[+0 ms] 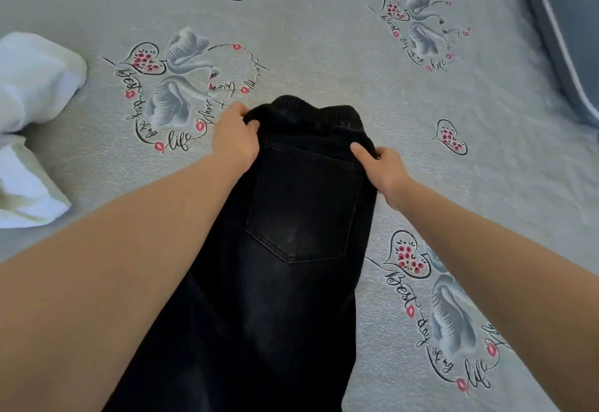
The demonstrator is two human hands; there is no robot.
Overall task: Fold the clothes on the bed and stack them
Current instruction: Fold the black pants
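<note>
You are holding black jeans (291, 233) at waistband, far end on bed (324, 39). Left hand (235, 139) pinching left waistband corner, thumb on top; right hand (384, 168) pinching right corner likewise. Jeans lying pocket-side up, long axis running from grip straight back toward you, legs trailing out of frame. Both hands equally near. White garment (32, 113) lying well apart, far left, likely waiting.

grey swan-print bed sheet (324, 55), dark grey pillow (570, 22) beside it.
</note>
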